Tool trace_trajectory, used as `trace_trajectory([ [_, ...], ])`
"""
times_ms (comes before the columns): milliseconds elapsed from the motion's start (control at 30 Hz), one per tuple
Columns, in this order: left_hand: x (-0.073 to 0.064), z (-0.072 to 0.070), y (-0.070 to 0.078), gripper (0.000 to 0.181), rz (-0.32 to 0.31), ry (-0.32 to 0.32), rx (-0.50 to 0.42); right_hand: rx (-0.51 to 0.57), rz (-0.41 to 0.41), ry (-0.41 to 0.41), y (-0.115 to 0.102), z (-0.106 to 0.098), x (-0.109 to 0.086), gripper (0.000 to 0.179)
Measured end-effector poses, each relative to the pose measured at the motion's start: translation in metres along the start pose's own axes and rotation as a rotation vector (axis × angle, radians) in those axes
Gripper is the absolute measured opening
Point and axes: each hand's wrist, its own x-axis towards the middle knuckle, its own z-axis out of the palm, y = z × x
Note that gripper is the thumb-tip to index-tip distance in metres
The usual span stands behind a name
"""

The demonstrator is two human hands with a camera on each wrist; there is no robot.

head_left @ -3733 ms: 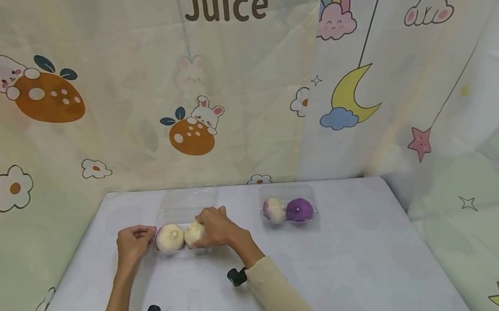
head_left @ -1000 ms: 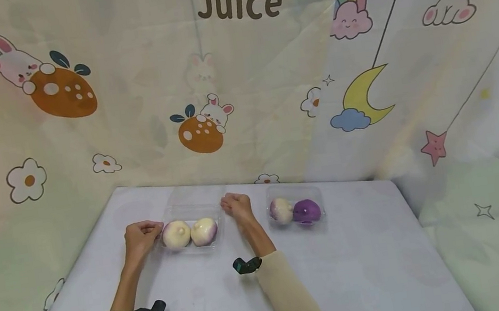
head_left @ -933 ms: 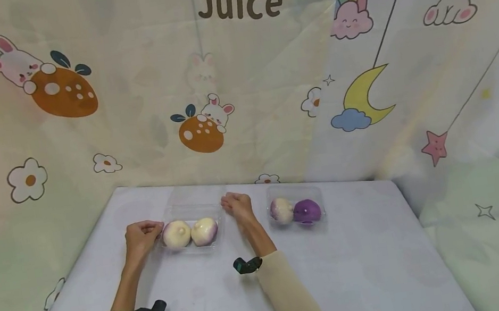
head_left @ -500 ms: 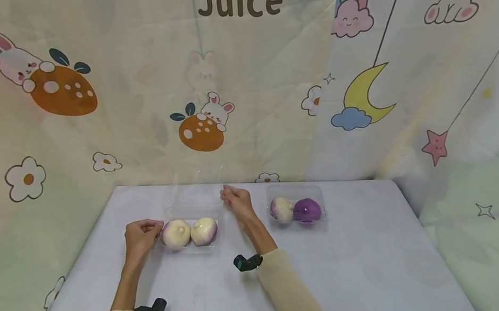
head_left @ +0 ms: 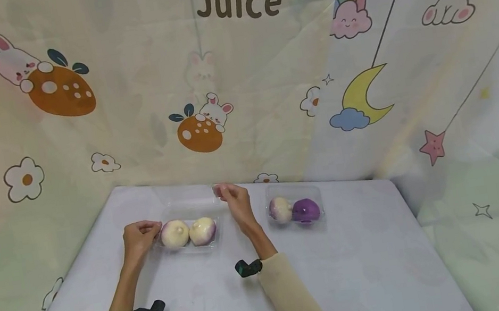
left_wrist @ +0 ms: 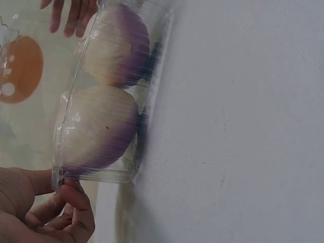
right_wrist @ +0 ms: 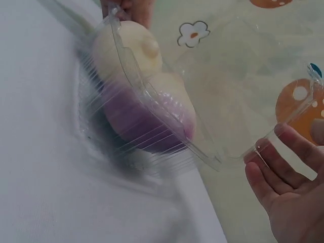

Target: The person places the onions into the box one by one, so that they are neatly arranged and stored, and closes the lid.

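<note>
Two white-and-purple turnips (head_left: 175,235) lie side by side in a clear plastic clamshell box (head_left: 191,249) on the white table. My left hand (head_left: 140,240) pinches the rim at the box's left end, thumb above and fingers below, as the left wrist view shows. The box's clear lid (right_wrist: 230,109) stands raised on its far side, tilted back from the turnips. At the lid's right edge is my right hand (head_left: 238,204); in the right wrist view its fingers lie along that edge with the thumb opposite.
To the right of the hands stands a second clear box (head_left: 291,190) with a whitish turnip (head_left: 280,210) and a purple one (head_left: 306,210). A printed cloth (head_left: 264,121) hangs behind the table (head_left: 344,270). Each wrist wears a black camera.
My right hand has left the right-hand turnip and moved to the lid's right edge. The lid has swung up from lying back. My left hand stays on the box's left end.
</note>
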Motion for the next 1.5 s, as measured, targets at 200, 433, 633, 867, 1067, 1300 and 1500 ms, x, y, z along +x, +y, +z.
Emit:
trace_trajectory([
  [200, -0.001, -0.001, -0.001, 0.025, 0.0, 0.002, -0.013, -0.146, -0.084, -0.047, -0.005, -0.002, -0.007, 0.027],
  [433, -0.003, -0.004, -0.004, 0.026, 0.009, -0.019, -0.039, -0.218, -0.151, -0.149, -0.001, -0.006, -0.017, 0.026],
  [633, -0.003, -0.009, -0.009, 0.029, 0.011, -0.052, -0.123, -0.231, -0.135, -0.188, 0.004, -0.008, -0.024, 0.028],
  [867, 0.0, -0.02, -0.011, 0.049, 0.013, -0.175, -0.187, -0.236, -0.125, -0.212, 0.007, -0.009, -0.027, 0.035],
  [1067, 0.0, -0.027, -0.011, 0.058, -0.003, -0.244, -0.186, -0.26, -0.156, -0.225, 0.009, -0.012, -0.028, 0.04],
  [1300, -0.002, -0.039, -0.019, 0.046, 0.029, -0.278, -0.194, -0.286, -0.16, -0.251, 0.01, -0.014, -0.029, 0.047],
  [1500, -0.007, -0.046, -0.026, 0.041, 0.086, -0.366, -0.134, -0.332, -0.159, -0.251, 0.01, -0.015, -0.031, 0.049],
])
